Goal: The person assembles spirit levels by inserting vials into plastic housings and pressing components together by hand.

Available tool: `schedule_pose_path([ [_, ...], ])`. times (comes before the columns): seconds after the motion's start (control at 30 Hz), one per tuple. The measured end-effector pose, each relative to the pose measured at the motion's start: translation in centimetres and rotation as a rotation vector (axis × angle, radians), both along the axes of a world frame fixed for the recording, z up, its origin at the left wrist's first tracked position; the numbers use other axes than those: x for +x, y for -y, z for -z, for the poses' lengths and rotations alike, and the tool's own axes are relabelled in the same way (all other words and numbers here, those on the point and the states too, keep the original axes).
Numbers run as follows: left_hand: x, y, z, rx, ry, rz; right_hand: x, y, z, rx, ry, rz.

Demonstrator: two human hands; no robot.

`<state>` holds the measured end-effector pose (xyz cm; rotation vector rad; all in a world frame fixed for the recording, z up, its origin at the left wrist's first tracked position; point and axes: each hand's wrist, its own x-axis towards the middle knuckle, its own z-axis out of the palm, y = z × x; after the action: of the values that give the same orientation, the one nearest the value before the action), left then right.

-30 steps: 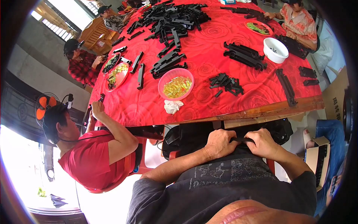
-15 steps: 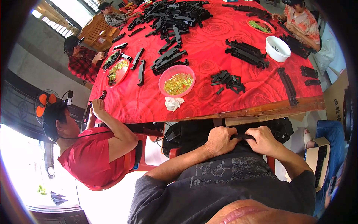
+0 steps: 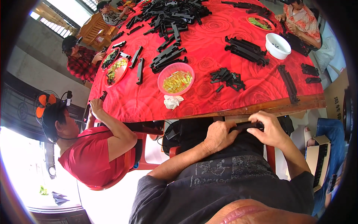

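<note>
In front of my lap, below the table's edge, I hold a long black plastic part (image 3: 244, 126) level between both hands. My left hand (image 3: 220, 136) is closed round its left end, which the fingers cover. At the right end my right hand (image 3: 269, 130) grips it between thumb and curled fingers. Nearest on the table lie a pile of small black pieces (image 3: 227, 79), a pink bowl of yellowish clear pieces (image 3: 176, 80) and a crumpled white tissue (image 3: 173, 101).
A red cloth (image 3: 209, 100) covers the table, with a large heap of black parts (image 3: 167, 16) at the back. A white bowl (image 3: 278, 46) stands right. A person in red (image 3: 100, 156) sits close on my left; others sit round the table. An open carton (image 3: 320, 162) is at right.
My right hand has lifted slightly and opened its grip, fingers now raised round the part's end. More of the black part shows, its right end tipped up a little.
</note>
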<state>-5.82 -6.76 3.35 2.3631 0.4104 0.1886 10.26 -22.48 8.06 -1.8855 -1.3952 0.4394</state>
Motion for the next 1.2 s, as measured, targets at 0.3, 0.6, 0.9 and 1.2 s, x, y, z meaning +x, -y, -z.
schedule_pose_path([
  [0.3,2.5,-0.6,-0.3,-0.773,0.022,-0.079,-2.0,-3.3,4.3,0.649,-0.923,0.052],
  [0.6,3.7,0.0,-0.9,-0.871,0.073,-0.060,0.3,-8.5,3.2,0.848,-1.148,0.274],
  [0.9,2.9,1.2,-2.6,-0.219,0.315,0.033,3.6,-10.4,3.6,0.938,-1.321,0.331],
  [1.2,3.0,0.7,-3.3,-0.219,0.258,0.089,3.8,-10.6,4.0,0.932,-1.336,0.320],
])
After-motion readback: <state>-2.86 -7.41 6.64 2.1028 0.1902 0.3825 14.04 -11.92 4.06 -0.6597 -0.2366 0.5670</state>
